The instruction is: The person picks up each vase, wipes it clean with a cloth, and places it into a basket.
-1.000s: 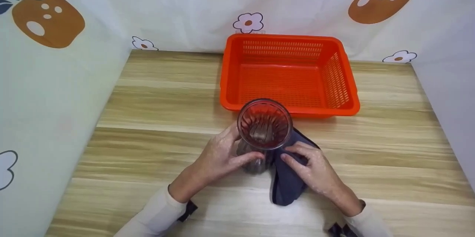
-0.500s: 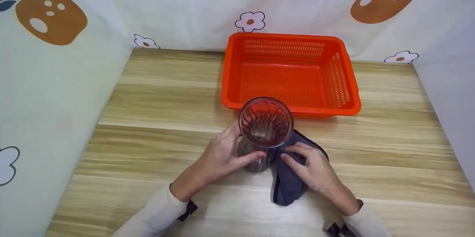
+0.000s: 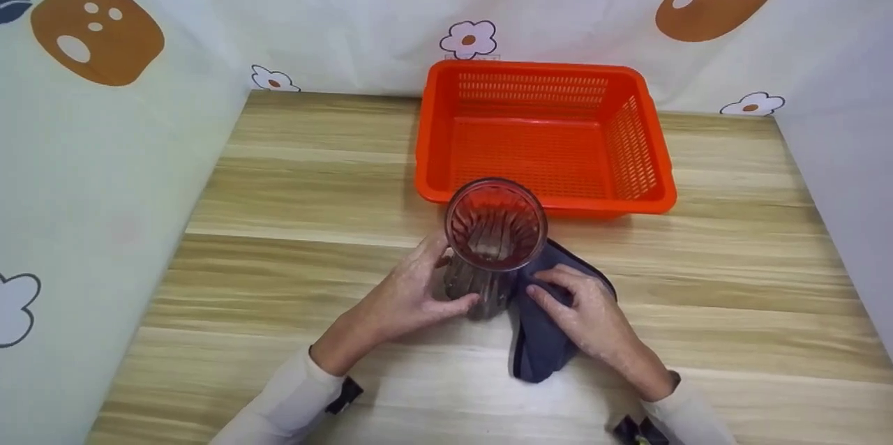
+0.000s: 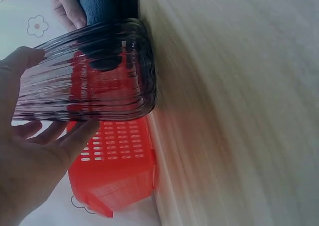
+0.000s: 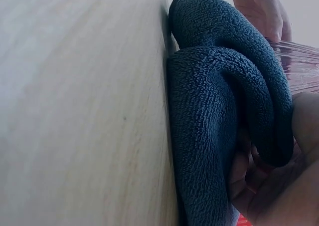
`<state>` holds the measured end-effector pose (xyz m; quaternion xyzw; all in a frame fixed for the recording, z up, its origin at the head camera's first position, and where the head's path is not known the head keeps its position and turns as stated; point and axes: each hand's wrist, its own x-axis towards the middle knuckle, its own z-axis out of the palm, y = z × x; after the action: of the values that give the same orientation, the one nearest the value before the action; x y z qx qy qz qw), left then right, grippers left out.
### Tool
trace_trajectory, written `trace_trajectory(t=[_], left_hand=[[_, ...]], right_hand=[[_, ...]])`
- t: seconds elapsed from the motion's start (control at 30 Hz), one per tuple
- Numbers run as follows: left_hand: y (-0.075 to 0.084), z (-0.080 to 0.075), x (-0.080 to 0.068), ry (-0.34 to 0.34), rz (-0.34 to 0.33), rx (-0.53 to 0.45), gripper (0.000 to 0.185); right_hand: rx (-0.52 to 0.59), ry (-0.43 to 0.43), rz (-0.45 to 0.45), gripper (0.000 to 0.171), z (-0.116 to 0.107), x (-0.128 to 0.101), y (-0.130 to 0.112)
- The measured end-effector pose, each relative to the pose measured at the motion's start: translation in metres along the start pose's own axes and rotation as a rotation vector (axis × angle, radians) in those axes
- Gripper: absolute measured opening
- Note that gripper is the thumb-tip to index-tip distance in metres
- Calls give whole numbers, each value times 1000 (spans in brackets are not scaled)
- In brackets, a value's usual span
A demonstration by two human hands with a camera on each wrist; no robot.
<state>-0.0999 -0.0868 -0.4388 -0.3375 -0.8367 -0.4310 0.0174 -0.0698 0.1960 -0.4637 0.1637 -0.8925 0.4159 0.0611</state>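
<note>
A clear ribbed glass vase (image 3: 497,225) with a wide rim stands upright in front of the basket. My left hand (image 3: 408,288) is around its left side, thumb in front and fingers behind; in the left wrist view the glass vase (image 4: 89,81) lies between thumb and fingers. My right hand (image 3: 589,316) pinches a dark blue-grey towel (image 3: 541,340) just right of the vase. The right wrist view shows the towel (image 5: 209,111) folded in thick terry loops, its lower edge on the table. The folds hide part of the right fingers.
Behind the vase, a red perforated plastic basket (image 3: 530,152) sits near the back wall, with nothing visible inside. The wood-grain table (image 3: 307,201) meets patterned cloth walls (image 3: 335,19) at the back and sides.
My left thumb has slid slightly left across the front of the vase, its grip looking looser. The vase appears slightly farther back. The right hand and towel hardly move.
</note>
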Motion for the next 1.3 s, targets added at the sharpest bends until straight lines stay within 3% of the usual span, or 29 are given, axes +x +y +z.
trace_trajectory(t=[0.17,0.3,0.4,0.53,0.73,1.03,1.3], left_hand=[[-2,1,3,5,4,-10,84],[-4,2,5,8,14,-47,83],[-5,2,5,14,29,-105,85],[-6,4,5,16,25,-176,88],[-3,5,5,30,2,-141,83],[-1,8,6,48,21,-110,87],[-1,11,6,79,40,-74,87]], right_hand=[[198,-7,132,11,-9,-1,-5],[389,106,237,13,-24,-1,-18],[442,184,186,14,-34,-2,-29],[480,254,35,15,-42,-2,-40],[424,329,-130,21,-47,3,-54],[361,340,-246,29,-43,10,-61],[393,336,-222,28,-37,10,-63]])
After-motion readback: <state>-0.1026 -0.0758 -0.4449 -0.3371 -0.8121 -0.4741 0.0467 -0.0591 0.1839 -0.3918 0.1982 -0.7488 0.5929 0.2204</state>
